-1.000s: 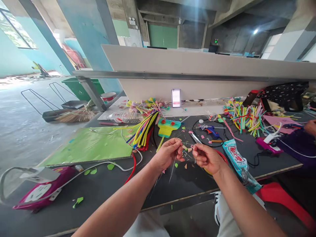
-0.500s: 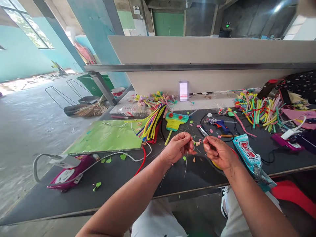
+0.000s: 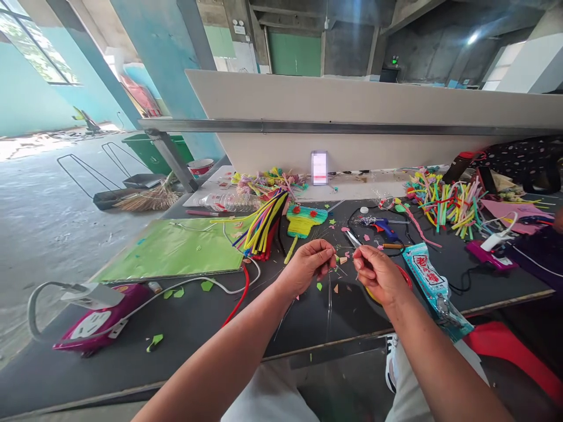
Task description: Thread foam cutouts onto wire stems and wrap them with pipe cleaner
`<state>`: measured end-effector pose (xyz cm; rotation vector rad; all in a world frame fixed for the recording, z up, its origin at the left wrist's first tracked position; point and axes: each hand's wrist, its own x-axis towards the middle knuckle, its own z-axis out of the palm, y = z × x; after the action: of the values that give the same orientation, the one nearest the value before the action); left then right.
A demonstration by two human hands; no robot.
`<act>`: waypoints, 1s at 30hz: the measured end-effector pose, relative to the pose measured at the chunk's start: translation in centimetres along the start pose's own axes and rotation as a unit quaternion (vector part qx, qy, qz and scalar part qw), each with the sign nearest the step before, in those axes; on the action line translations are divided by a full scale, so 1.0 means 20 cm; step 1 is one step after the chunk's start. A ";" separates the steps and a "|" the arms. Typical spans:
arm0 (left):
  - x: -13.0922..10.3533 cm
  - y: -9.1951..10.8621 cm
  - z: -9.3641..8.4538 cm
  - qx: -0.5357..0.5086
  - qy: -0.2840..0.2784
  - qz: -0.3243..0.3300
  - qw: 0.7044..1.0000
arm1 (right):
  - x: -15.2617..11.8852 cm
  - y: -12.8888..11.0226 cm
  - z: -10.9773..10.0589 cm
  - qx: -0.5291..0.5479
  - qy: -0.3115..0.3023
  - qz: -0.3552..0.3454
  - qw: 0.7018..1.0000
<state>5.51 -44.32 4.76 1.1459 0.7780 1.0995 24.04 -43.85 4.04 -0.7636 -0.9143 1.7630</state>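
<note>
My left hand [image 3: 310, 265] is pinched over the table's middle, fingertips pressed together; whatever they hold is too fine to make out. Thin pale strands [image 3: 329, 302] show just below it. Close by on the right, my right hand [image 3: 377, 271] is also pinched, its contents unclear. Scissors blades [image 3: 352, 238] show at its fingertips, and a yellow-and-red loop shows partly behind the hand; I cannot tell whether it touches them. Beyond my left hand lies a teal-and-yellow fuzzy piece [image 3: 307, 221] with red dots and a stem. Coloured paper scraps are scattered between the hands.
Left of centre are a bundle of fuzzy stems [image 3: 264, 225] and a green sheet [image 3: 171, 249]. A blue glue gun [image 3: 386, 228], a blue packet [image 3: 428, 272] and a stem pile [image 3: 448, 202] lie right. A phone [image 3: 319, 169] stands at the back. Cables cross the table.
The view has shifted slightly, so the table's things sit a little further left and lower. Both hands keep nearly the same pinched pose, close together. Something dark shows further in at the right edge.
</note>
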 end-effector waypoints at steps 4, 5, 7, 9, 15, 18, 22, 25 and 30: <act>0.01 0.00 0.00 -0.005 0.001 -0.002 1.000 | 0.00 0.01 0.00 0.002 0.003 -0.006 1.000; 0.01 0.00 0.00 -0.006 0.002 -0.004 1.000 | 0.01 0.01 0.00 0.000 0.003 -0.004 1.000; 0.01 -0.01 -0.01 -0.007 0.004 -0.006 1.000 | 0.01 0.01 0.00 -0.003 0.006 -0.003 1.000; 0.01 -0.01 -0.01 -0.007 0.004 -0.006 1.000 | 0.01 0.01 0.00 -0.005 0.010 -0.002 1.000; 0.01 -0.01 -0.01 0.002 0.004 -0.001 1.000 | 0.00 0.01 -0.03 -0.042 -0.007 0.008 0.999; 0.00 0.00 -0.02 0.013 0.001 -0.001 1.000 | -0.01 -0.04 -0.05 -0.127 -0.047 0.021 0.991; -0.01 0.02 -0.02 0.017 -0.023 -0.019 0.999 | -0.05 -0.13 -0.09 -0.275 -0.070 0.013 0.959; -0.02 0.02 -0.01 0.022 -0.049 -0.037 0.998 | -0.07 -0.18 -0.09 -0.359 -0.032 -0.056 0.931; -0.02 0.00 0.00 0.056 -0.087 -0.055 0.993 | -0.08 -0.16 0.00 -0.494 -0.005 -0.151 0.856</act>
<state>5.50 -44.72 4.71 1.2602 0.7627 0.8610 26.10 -44.66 6.84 -1.1512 -1.8738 0.9323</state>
